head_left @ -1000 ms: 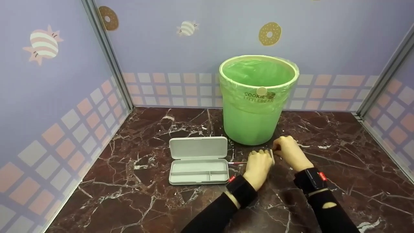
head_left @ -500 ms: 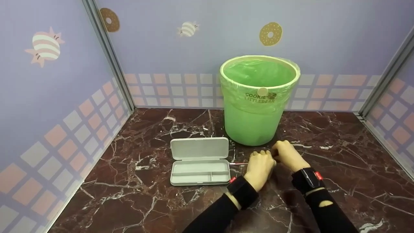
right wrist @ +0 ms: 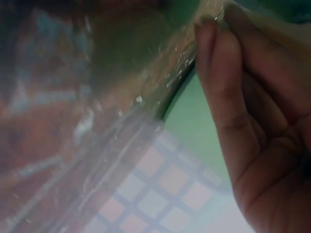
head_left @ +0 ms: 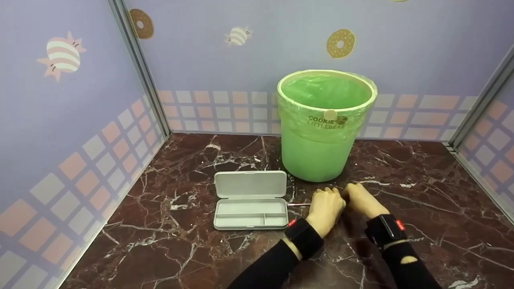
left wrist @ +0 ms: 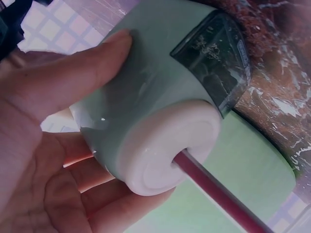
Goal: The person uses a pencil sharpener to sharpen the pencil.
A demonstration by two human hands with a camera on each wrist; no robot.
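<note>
We see the left hand (head_left: 326, 208) gripping a rounded, glossy green pencil sharpener (left wrist: 146, 82) with a dark see-through panel, its thumb on one side and fingers curled round the other. The sharpener sits between the 2 hands, near the foot of the bin, and from the head view the left hand mostly hides it. A slim red pencil (left wrist: 221, 195) runs into the hole in its round white face, and the pencil's outer end points at the case, just beside it.

We find the right hand (head_left: 363, 200) close by the left, on the sharpener's far side from the pencil. Its thumb and finger are drawn together at the tips; the view is dim and blurred, so we cannot tell whether they pinch anything.

To the left lies a pale grey, rectangular pencil case (head_left: 249, 206), lid raised, with 3 compartments. Behind the hands stands a light green plastic bin (head_left: 315, 156) with a clear liner. Under everything we see a dark red-brown marbled tabletop (head_left: 160, 249) with white veins.
</note>
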